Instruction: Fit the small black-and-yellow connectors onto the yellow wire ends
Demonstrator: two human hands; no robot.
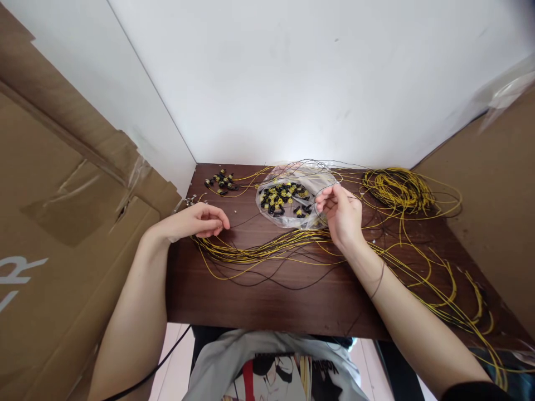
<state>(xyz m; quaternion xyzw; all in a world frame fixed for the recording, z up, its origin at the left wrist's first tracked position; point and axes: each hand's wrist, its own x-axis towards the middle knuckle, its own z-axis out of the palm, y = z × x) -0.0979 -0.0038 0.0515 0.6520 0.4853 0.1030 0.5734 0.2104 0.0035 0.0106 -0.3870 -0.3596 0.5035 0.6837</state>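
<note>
My left hand point(205, 221) is closed in a pinch at the left of the table. A thin black wire point(246, 221) runs from its fingertips toward the plastic bag. My right hand point(340, 214) is raised over the bag's right side, its fingers curled together on a black wire that bends in a small loop beside the fingertips. Between the hands lies the clear plastic bag point(264, 218), with many small black and yellow connectors point(278, 196) in it. A long bundle of yellow and black wires point(254, 253) stretches below both hands.
A coil of yellow and black wire point(397, 189) lies at the back right. Loose connectors point(221, 181) sit at the back left. More yellow wires point(451, 284) spread toward the right edge. Cardboard point(75, 223) stands on the left, more cardboard point(489, 178) on the right, a white wall point(301, 83) behind.
</note>
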